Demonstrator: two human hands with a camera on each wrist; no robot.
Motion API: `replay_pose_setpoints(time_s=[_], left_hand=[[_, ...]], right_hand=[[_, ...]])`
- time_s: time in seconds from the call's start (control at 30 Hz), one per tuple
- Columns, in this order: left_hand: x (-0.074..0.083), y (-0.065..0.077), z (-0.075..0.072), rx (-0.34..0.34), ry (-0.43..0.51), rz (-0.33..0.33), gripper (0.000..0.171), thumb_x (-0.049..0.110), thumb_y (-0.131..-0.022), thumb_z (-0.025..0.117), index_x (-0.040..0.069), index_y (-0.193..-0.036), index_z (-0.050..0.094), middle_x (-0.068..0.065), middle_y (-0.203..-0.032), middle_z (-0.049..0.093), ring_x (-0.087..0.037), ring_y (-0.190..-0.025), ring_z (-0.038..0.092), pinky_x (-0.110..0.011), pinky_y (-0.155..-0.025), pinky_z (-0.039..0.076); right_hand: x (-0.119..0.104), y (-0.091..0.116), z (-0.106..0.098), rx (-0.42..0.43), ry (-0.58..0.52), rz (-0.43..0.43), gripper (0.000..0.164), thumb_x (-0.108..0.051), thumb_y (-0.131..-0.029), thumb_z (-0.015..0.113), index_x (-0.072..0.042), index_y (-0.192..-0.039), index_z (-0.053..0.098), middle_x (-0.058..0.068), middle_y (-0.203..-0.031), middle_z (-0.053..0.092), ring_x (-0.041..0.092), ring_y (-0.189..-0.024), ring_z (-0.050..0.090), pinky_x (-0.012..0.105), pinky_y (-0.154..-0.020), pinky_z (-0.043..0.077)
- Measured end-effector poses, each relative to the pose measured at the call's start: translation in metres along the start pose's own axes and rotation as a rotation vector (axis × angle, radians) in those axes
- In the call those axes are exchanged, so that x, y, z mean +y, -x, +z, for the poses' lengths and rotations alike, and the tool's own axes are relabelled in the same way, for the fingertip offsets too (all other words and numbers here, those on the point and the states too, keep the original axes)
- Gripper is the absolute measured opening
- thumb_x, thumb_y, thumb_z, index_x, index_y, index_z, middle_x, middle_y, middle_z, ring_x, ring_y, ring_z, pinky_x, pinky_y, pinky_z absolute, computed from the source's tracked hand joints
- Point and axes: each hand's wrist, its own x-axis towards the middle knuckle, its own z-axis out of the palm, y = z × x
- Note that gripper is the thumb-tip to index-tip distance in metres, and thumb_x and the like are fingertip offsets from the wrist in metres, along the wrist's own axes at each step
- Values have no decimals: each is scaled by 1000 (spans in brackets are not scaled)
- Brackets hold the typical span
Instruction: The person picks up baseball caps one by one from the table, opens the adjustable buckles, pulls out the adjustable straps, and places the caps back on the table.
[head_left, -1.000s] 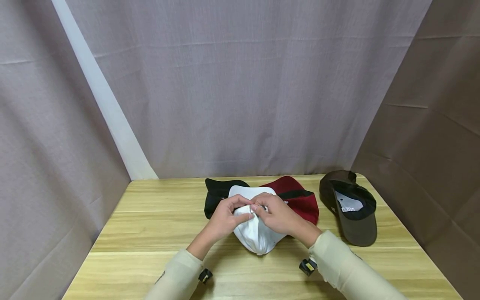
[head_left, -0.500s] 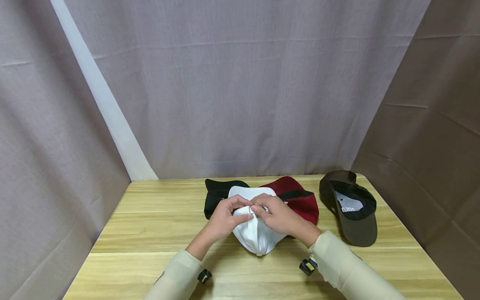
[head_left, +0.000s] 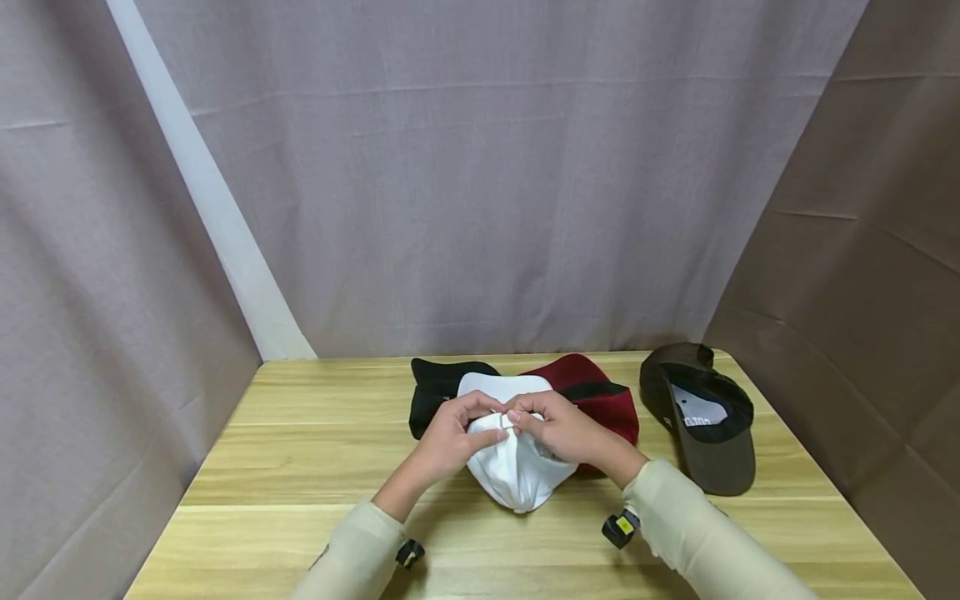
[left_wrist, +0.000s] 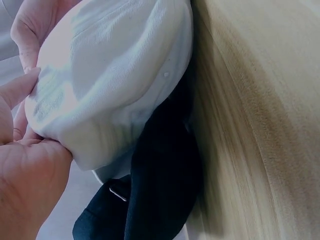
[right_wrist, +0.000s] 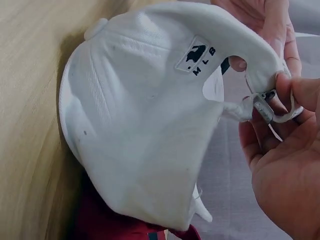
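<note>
A white baseball cap (head_left: pixel 521 479) lies crown toward me between my two hands, its back opening turned up. My left hand (head_left: pixel 453 429) pinches the cap's back edge between thumb and fingers. At the other side of the opening, my right hand (head_left: pixel 558 427) pinches the thin adjusting strap beside its metal buckle (right_wrist: pixel 262 109). In the right wrist view the strap's end loops out between the right thumb and fingers. A small dark MLB logo (right_wrist: pixel 196 54) shows on the cap next to the opening. The white brim (head_left: pixel 495 384) points away from me.
Behind the white cap, partly covered by it, lie a black cap (head_left: pixel 429 400) on the left and a dark red cap (head_left: pixel 613 414) on the right. A dark brown cap (head_left: pixel 723 465) lies upturned near the right edge of the wooden table (head_left: pixel 285 475). Grey curtain (head_left: pixel 487 208) hangs behind.
My right hand has shifted slightly to the right, and more of the white cap's strap area shows between the hands. The left hand keeps its hold nearly unmoved.
</note>
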Motion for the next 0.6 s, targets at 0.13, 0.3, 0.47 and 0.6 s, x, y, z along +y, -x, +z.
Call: replay_pose_setpoints(time_s=[0.13, 0.3, 0.47, 0.6], left_hand=[[1, 0, 1, 4, -16, -6, 27, 5, -93, 79, 6, -118, 72, -16, -116, 81, -1, -97, 70, -19, -85, 55], [3, 1, 0, 3, -28, -17, 27, 6, -93, 78, 7, -119, 71, -15, -116, 81, -1, -100, 69, -19, -88, 54], [4, 1, 0, 7, -46, -32, 27, 4, -93, 78, 8, -119, 71, -13, -116, 81, -1, -103, 70, -19, -92, 53], [4, 0, 0, 12, -68, -27, 27, 3, -93, 78, 9, -119, 71, -11, -115, 82, -1, -103, 70, -19, -93, 52]], right_hand=[[-2, 0, 0, 21, 30, 27, 30, -25, -109, 61, -9, -85, 70, 6, -117, 80, 17, -116, 69, 36, -105, 53], [-8, 1, 5, 92, 187, 13, 17, -27, -106, 68, -19, -95, 77, -2, -110, 80, 14, -109, 68, 35, -97, 56], [-19, 0, 10, 173, 426, -74, 11, -26, -100, 74, -21, -91, 71, -7, -98, 70, 13, -103, 61, 42, -96, 51], [-26, 0, 12, 212, 509, -83, 14, -24, -96, 77, -20, -88, 67, -8, -92, 63, 13, -98, 56, 42, -93, 44]])
